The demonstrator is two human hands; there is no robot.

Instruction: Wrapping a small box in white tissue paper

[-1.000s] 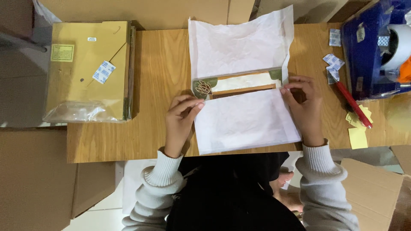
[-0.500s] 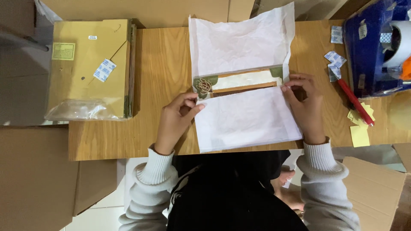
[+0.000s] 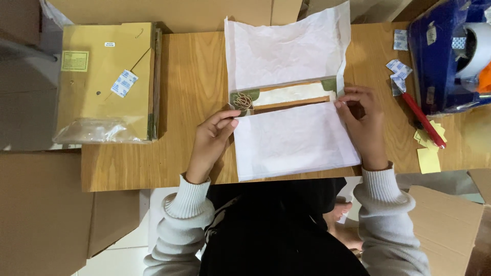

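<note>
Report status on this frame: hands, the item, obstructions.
Left hand and right hand pinch the white tissue paper at each end. Flat framed item lies half wrapped. Nothing in the way.

Most of the long flat piece (image 3: 286, 96) between the two hands lies under white tissue paper (image 3: 294, 138); only a narrow strip of it shows, with a small patterned disc at its end near the left hand (image 3: 212, 138), too small to make out. The left fingertips slip under the paper's edge, so their grip is hidden. The right hand (image 3: 364, 125) shadows the strip's other end. Beyond the right hand, a blue box (image 3: 434, 56) and what may be a tape roll (image 3: 475, 48) run off the picture's edge. Far off the left hand, the print on the yellow folder (image 3: 105, 76) is unreadable.
</note>
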